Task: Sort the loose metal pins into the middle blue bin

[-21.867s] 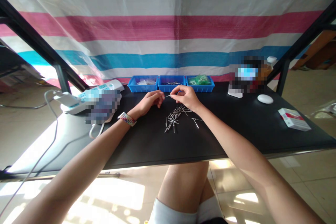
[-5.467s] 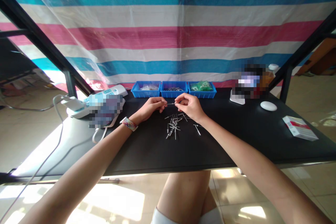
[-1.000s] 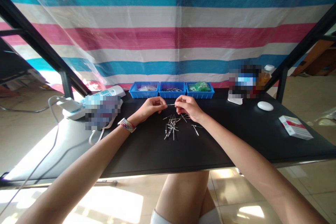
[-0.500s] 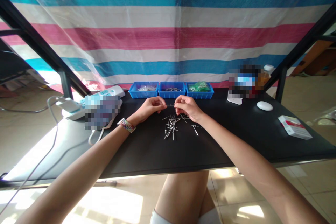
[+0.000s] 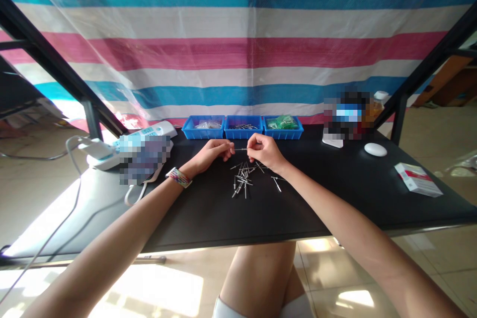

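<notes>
Both hands meet over the far middle of the black table (image 5: 223,218). My right hand (image 5: 263,151) pinches one end of a thin metal pin (image 5: 240,149), which points left. Facing it, my left hand (image 5: 210,154) has its fingertips pinched at the pin's other end; what they hold there is too small to make out. A patterned band sits on my left wrist. Just below the hands, a loose pile of metal pins (image 5: 244,177) lies on the table.
Three blue bins (image 5: 244,127) line the table's far edge, holding clear bits, metal pins and green parts. A white power strip (image 5: 112,151) with cable lies at the left. At the right lie a white oval object (image 5: 375,149) and a small white box (image 5: 418,179).
Over the last second both hands stayed pinched on the pin, with only a slight drift of the view. The pile on the table looks the same.
</notes>
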Demonstrator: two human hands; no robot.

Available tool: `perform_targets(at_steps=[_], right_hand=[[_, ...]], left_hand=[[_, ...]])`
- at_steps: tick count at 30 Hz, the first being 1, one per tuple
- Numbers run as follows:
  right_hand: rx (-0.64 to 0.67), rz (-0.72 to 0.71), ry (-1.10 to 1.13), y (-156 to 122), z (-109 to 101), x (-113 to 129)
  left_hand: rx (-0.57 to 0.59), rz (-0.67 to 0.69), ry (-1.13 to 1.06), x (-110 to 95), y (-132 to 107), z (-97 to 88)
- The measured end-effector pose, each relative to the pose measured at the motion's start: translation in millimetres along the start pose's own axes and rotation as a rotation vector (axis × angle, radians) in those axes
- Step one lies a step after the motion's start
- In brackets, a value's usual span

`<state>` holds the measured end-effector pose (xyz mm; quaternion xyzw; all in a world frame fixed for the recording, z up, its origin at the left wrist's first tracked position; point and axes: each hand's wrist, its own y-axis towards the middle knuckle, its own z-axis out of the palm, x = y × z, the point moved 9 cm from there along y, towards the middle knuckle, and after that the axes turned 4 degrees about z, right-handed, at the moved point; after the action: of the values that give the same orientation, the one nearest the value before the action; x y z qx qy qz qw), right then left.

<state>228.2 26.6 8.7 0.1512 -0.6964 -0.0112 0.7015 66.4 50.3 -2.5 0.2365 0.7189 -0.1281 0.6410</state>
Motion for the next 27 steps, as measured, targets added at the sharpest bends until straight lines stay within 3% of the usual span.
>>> perform_targets(at_steps=[9, 27], right_hand=[[0.003, 0.002, -0.046, -0.1, 0.8, -2.4], [0.003, 0.147, 0.132, 1.7, -0.8, -14.0]], left_hand=[[-0.003, 0.012, 0.042, -4.7, -1.3, 1.3], [-0.044, 0.042, 0.064, -4.0, 0.9, -2.2]])
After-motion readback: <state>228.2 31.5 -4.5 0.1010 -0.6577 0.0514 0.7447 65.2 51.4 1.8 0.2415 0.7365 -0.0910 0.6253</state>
